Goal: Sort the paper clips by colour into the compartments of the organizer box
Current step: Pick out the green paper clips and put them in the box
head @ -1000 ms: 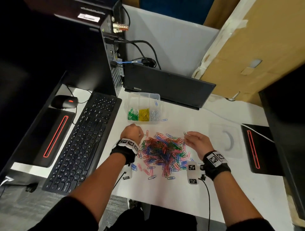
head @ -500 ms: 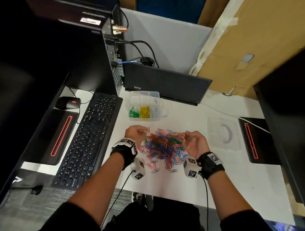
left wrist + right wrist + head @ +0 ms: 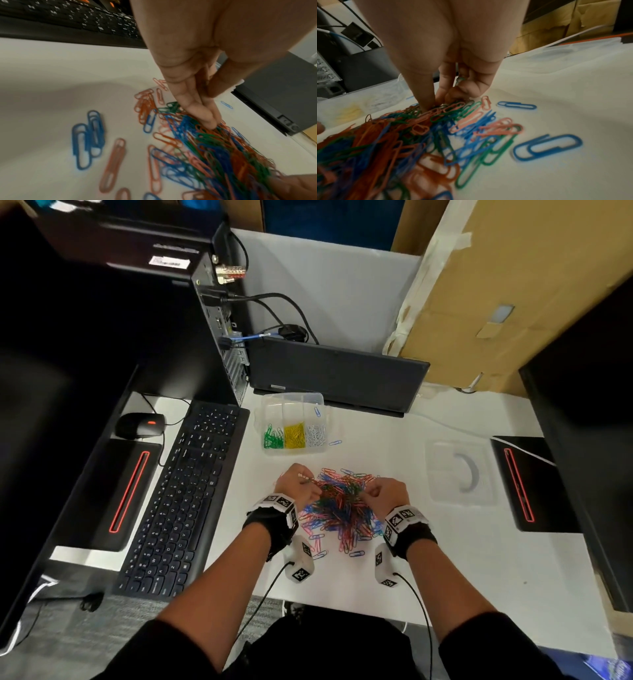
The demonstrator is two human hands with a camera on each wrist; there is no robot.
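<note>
Clips (image 3: 337,506) of red, blue, green and pink lie in a big mixed pile on the white desk (image 3: 479,559), between the two hands. They point every which way, so the pile has no one direction. A few loose blue clips lie flat at its edges.

Behind the pile sits the clear box (image 3: 294,424), well apart from it. Its long side runs left to right. Three front parts hold green, yellow and white clips, in that order. One blue clip lies in a back part and another lies on the desk just beside the box.

The left hand (image 3: 297,487) has its fingers (image 3: 204,115) bunched, tips down in the pile. I cannot tell if it holds a clip. The right hand (image 3: 385,496) also reaches down into the pile, and its curled fingers (image 3: 471,86) pinch a small green clip.

A keyboard (image 3: 185,498) lies left of the pile.
</note>
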